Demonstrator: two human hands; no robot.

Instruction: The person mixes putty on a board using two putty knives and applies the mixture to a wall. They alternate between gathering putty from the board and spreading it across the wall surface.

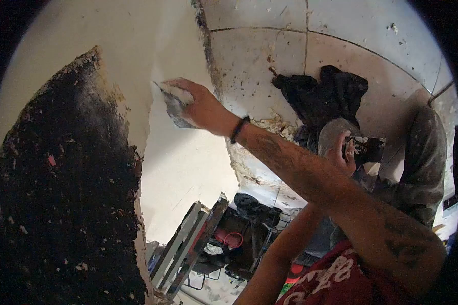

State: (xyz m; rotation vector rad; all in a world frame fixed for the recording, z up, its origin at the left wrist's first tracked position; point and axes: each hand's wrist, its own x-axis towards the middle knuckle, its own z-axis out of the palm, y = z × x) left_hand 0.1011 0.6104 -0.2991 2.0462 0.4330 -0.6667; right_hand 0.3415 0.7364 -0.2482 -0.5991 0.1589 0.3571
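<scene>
My right hand (201,104), with a dark band at its wrist, reaches across to the pale wall (175,185). Its fingers are closed round a thin grey, whitish-smeared piece (175,107) that lies against or very near the wall; whether it is a sheet or a blade I cannot tell. Lower right, my left hand (345,155) is partly hidden behind my right forearm and grips a dark flat tool (369,150) with pale smears. Left of my right hand, a large dark rough patch (71,188) with ragged edges breaks the pale surface.
Black crumpled fabric (325,94) lies on the stained tiles (259,51). Pale debris (275,127) has gathered along the wall's edge. Long flat boards or rails (188,249), a pink round item (232,240) and dark clutter stand at the bottom. My bent leg (425,152) is at the right.
</scene>
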